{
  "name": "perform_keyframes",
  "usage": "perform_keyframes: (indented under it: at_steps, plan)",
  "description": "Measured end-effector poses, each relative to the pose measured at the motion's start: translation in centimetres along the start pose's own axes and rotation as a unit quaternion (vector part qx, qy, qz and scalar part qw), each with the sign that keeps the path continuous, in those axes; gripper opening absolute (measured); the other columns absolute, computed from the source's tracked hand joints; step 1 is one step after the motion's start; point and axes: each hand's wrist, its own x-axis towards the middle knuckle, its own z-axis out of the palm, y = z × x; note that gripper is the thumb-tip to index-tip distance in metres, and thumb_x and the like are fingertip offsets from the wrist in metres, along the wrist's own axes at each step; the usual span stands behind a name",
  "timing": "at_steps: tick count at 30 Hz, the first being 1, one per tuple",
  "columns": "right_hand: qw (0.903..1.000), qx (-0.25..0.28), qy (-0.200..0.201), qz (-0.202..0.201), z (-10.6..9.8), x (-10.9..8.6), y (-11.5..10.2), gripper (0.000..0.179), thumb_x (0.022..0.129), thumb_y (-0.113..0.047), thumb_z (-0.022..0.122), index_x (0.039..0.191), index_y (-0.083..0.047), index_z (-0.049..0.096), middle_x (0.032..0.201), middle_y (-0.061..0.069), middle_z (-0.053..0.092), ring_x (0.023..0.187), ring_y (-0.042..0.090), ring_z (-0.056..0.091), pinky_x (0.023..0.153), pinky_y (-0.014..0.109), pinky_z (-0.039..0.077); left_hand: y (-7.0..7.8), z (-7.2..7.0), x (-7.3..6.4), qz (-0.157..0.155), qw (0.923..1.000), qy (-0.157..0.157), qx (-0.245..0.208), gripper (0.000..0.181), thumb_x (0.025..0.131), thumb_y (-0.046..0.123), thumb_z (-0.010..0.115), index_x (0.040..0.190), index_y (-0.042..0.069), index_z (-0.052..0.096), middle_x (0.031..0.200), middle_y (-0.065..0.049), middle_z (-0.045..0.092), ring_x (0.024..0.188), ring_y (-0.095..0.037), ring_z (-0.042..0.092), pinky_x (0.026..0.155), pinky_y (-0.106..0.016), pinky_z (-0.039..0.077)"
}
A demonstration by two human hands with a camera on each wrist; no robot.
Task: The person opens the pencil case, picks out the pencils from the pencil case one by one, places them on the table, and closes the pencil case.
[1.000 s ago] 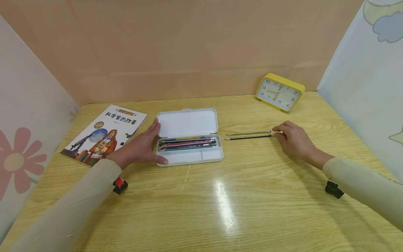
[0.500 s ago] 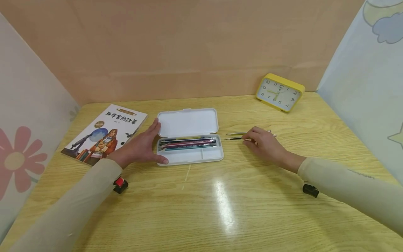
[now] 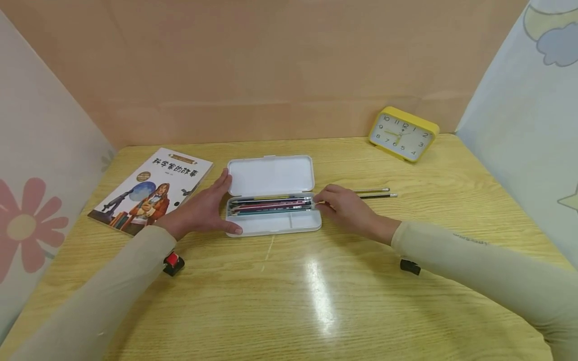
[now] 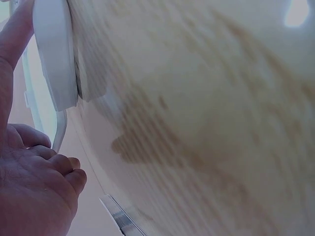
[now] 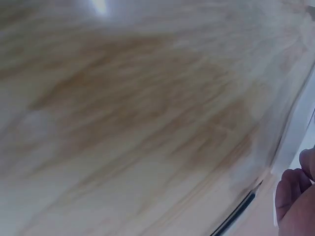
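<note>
mid-frame, the curled right hand (image 3: 347, 208), its hold unclear, could shove the pencil case (image 3: 264, 225) if the spread left hand (image 3: 204, 209) slips.

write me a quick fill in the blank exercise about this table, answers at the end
1. The lid of the pencil case is not shut but ____.
2. The number of loose pencils lying on the table beside the case is ____.
3. In the head view, the book lies to the ____ of the case.
4. The alarm clock has a frame whose colour is ____.

Missing words: open; two; left; yellow
</note>
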Motion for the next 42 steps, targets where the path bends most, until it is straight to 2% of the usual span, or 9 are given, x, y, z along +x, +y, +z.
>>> perform_keyframes:
  at_steps: [12, 19, 26, 32, 42]
  plan:
    - [0.9997, -0.021, -0.01, 0.006, 1.0, 1.4, -0.2, 0.013, 0.087, 0.0, 0.065, 0.099, 0.0, 0.069, 0.098, 0.009, 0.064, 0.095, 0.022, 0.058, 0.079, 0.035, 0.05, 0.2, -0.1, 0.0, -0.009, 0.9999, -0.005, -0.003, 0.138, 0.058, 0.067, 0.078, 0.151, 0.004, -0.002, 0.155, -0.008, -0.015, 0.141, -0.034, 0.003, 0.109, -0.049, 0.018]
    - [0.9979, -0.054, -0.034, 0.007, 0.6, 2.1, -0.8, 0.01, 0.086, -0.001, 0.067, 0.095, -0.003, 0.071, 0.093, 0.005, 0.066, 0.091, 0.021, 0.057, 0.079, 0.035, 0.049, 0.2, -0.2, 0.0, -0.013, 0.9999, -0.005, -0.002, 0.138, 0.057, 0.067, 0.078, 0.151, 0.004, -0.002, 0.155, -0.008, -0.015, 0.14, -0.036, 0.004, 0.109, -0.05, 0.018]
    - [0.994, -0.075, -0.069, 0.037, 0.3, 2.3, -1.3, 0.01, 0.087, -0.004, 0.068, 0.096, -0.004, 0.072, 0.094, 0.006, 0.066, 0.092, 0.022, 0.057, 0.079, 0.034, 0.05, 0.2, -0.1, 0.0, -0.01, 0.9999, -0.005, -0.004, 0.138, 0.058, 0.067, 0.078, 0.151, 0.004, -0.002, 0.155, -0.009, -0.014, 0.141, -0.034, 0.003, 0.109, -0.049, 0.018]
    - [0.9941, -0.076, -0.066, 0.04, 0.3, 2.3, -1.6, 0.009, 0.086, -0.002, 0.067, 0.093, -0.003, 0.071, 0.091, 0.005, 0.065, 0.087, 0.02, 0.057, 0.073, 0.032, 0.05, 0.2, -0.1, 0.0, -0.01, 0.9999, -0.004, -0.002, 0.138, 0.057, 0.068, 0.077, 0.151, 0.005, -0.002, 0.156, -0.007, -0.014, 0.141, -0.034, 0.004, 0.109, -0.049, 0.018]
    - [0.9945, -0.083, -0.058, 0.027, 0.8, 2.3, -1.4, 0.01, 0.086, 0.0, 0.067, 0.095, -0.003, 0.071, 0.086, 0.006, 0.06, 0.084, 0.022, 0.054, 0.072, 0.034, 0.05, 0.0, 0.0, 0.1, -0.011, 0.9999, -0.004, -0.003, 0.138, 0.057, 0.069, 0.076, 0.151, 0.006, -0.002, 0.156, -0.007, -0.014, 0.141, -0.033, 0.004, 0.109, -0.049, 0.018]
